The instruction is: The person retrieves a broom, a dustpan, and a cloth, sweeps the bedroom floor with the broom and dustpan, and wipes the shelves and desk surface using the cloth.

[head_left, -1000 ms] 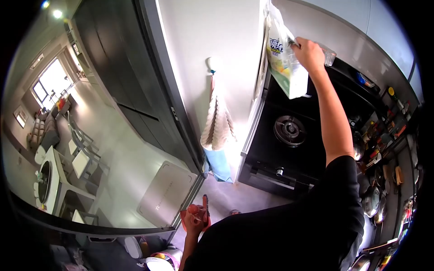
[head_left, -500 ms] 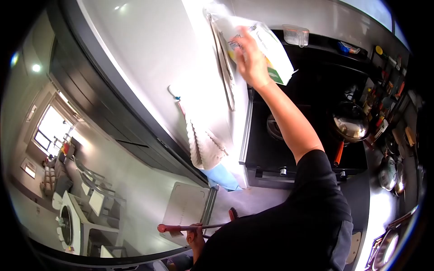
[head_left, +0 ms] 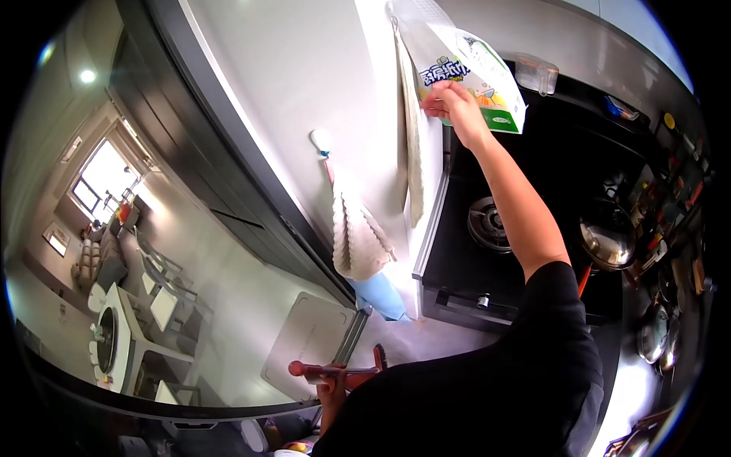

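A white and green printed bag [head_left: 487,87] hangs at the wall end, above the back left of the black stove [head_left: 533,183]. My right hand [head_left: 457,109] is raised in front of its lower left part, fingers loosely apart; whether they touch the bag is unclear. Low in the view, my left hand [head_left: 331,385] is wrapped round a red long-handled tool [head_left: 312,371], which has a dark-bristled brush [head_left: 380,358] near it. Beside the bag, a light cloth [head_left: 411,145] hangs on the wall edge.
A beige towel [head_left: 354,236] and a blue cloth [head_left: 381,295] hang on the white wall. A lidded pan [head_left: 607,234] stands on the stove's right. A grey mat [head_left: 308,339] lies by the doorway. Dining chairs [head_left: 164,305] and a table [head_left: 129,343] are at left.
My right hand has let go of the bag's edge and moved left and down across its front. The red tool in my left hand has swung to roughly level. The camera view has shifted.
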### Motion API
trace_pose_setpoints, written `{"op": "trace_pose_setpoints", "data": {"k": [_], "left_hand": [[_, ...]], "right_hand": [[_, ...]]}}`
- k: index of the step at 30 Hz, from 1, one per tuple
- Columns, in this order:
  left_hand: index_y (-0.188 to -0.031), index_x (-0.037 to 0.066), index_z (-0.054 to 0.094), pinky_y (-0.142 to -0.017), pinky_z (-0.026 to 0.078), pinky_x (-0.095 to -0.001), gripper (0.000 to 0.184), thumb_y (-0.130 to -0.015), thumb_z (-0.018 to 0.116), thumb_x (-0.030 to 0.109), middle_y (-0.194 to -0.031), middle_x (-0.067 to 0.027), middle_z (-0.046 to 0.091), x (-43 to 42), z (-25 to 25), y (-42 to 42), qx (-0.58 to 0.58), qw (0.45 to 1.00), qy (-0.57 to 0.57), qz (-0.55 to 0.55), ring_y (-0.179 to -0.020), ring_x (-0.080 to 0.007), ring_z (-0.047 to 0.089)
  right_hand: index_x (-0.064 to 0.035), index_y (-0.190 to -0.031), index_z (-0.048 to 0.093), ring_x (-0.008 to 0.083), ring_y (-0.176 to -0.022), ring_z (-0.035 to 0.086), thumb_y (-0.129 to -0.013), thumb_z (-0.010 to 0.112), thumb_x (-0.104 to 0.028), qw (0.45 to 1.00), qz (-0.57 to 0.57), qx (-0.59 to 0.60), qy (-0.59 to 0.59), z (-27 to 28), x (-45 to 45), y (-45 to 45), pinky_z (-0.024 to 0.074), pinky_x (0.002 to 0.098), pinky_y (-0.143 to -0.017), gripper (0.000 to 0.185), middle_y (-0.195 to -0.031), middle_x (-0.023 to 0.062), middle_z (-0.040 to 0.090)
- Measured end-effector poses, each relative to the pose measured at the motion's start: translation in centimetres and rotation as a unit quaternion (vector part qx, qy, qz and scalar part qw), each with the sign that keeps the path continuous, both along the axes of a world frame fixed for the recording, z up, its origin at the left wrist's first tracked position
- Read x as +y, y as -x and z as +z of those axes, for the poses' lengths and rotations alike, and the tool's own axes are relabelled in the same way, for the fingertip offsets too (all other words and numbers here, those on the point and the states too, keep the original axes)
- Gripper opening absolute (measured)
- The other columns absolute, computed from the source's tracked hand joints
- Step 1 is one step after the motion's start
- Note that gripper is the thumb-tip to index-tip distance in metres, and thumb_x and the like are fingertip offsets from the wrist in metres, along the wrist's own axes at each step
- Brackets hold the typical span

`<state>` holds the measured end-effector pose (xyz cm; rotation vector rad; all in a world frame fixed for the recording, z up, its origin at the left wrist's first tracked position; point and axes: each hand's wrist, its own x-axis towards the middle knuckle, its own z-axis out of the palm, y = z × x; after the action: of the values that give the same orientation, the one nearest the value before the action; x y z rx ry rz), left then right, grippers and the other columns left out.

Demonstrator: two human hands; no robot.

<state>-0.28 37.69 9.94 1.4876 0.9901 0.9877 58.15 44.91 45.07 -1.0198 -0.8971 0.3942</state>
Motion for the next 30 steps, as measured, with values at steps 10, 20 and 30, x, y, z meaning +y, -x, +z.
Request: {"op": "trace_pose_setpoints", "data": {"k": [10, 20, 30], "left_hand": [[-0.103, 0.001, 0.070, -0.084, 0.051, -0.0293, 0.009, -0.096, 0.071, 0.007, -0.097, -0.0057, 0.072, 0.5, 0.5, 0.1, 0.050, 0.999, -0.016, 0.003, -0.092, -0.0157, 0.067], [-0.102, 0.003, 0.068, -0.075, 0.050, -0.0290, 0.010, -0.097, 0.072, 0.011, -0.086, -0.0053, 0.068, 1.8, 1.8, -2.1, 0.092, 0.994, -0.050, -0.040, -0.083, -0.0127, 0.064], [-0.092, -0.002, 0.073, -0.060, 0.047, -0.0251, 0.010, -0.089, 0.074, 0.008, -0.071, 0.0005, 0.064, 9.8, 24.2, -19.9, 0.022, 0.959, -0.231, -0.159, -0.066, -0.0081, 0.060]], "right_hand": [[0.0032, -0.131, 0.063, 0.0254, -0.104, 0.065, -0.099, 0.067, -0.035, 0.944, -0.304, -0.125, 0.017, 6.8, 4.5, 6.7, 0.0487, 0.0343, -0.097, 0.050, -0.113, 0.0150, 0.072], [0.0075, -0.134, 0.060, 0.0203, -0.099, 0.063, -0.099, 0.066, -0.020, 0.982, -0.172, 0.018, -0.072, 8.0, 4.2, 9.7, 0.0500, 0.0332, -0.090, 0.045, -0.113, 0.0136, 0.069], [0.0048, -0.131, 0.060, 0.0155, -0.058, 0.063, -0.112, 0.043, -0.024, 0.900, 0.349, 0.253, -0.066, 5.5, -3.6, 7.7, 0.0578, 0.0274, -0.059, 0.039, -0.078, 0.0076, 0.069]]}}
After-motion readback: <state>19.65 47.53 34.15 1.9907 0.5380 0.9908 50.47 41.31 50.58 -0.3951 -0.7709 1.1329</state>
